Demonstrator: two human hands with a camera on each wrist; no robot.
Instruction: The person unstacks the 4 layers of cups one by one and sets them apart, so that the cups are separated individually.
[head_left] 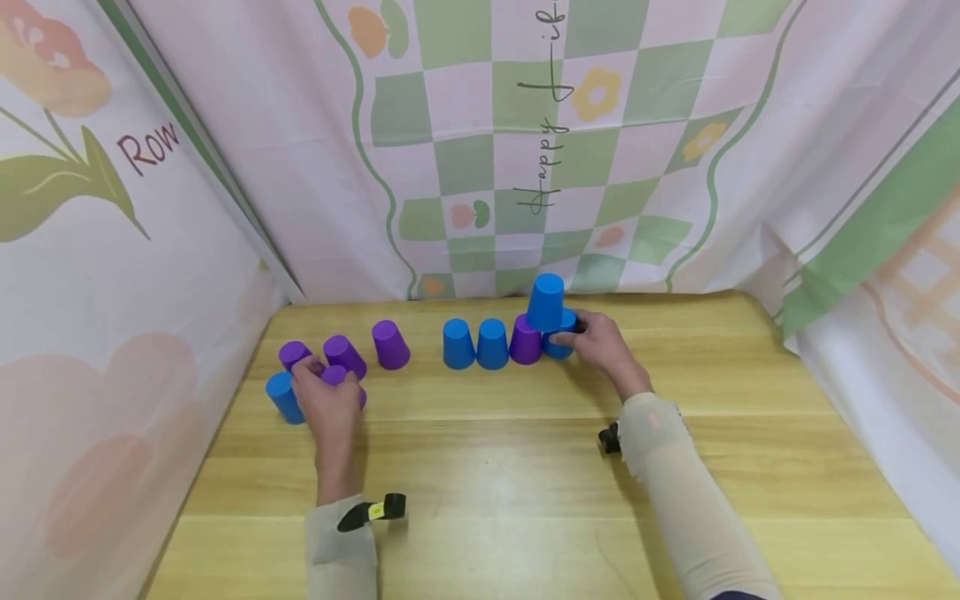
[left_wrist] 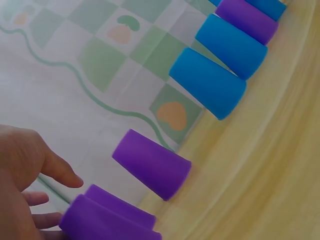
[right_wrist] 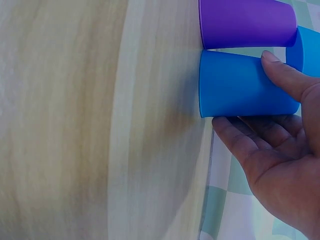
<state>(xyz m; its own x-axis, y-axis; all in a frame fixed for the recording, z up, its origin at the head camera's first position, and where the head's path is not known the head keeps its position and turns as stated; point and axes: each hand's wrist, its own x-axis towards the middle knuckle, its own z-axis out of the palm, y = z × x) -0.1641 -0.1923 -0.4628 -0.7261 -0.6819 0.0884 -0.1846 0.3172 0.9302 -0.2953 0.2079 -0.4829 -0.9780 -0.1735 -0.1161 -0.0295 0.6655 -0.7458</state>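
In the head view, my right hand [head_left: 603, 342] holds a blue cup [head_left: 558, 343] at the right end of a row of upside-down cups. Its thumb and fingers lie on opposite sides of that blue cup [right_wrist: 245, 85] in the right wrist view. Another blue cup [head_left: 546, 302] rides on top, across it and the neighbouring purple cup [head_left: 526, 342]. My left hand [head_left: 328, 408] spreads about a purple cup [head_left: 334, 377] on the left. In the left wrist view, the thumb stands apart from this purple cup [left_wrist: 107, 222], with the other fingers partly hidden behind it.
Two blue cups [head_left: 476, 343] continue the row leftward. Around the left hand stand a blue cup [head_left: 285, 397] and purple cups [head_left: 345, 357], with one purple cup [head_left: 392, 344] farther right. A patterned curtain [head_left: 465, 158] hangs behind the wooden table [head_left: 487, 475].
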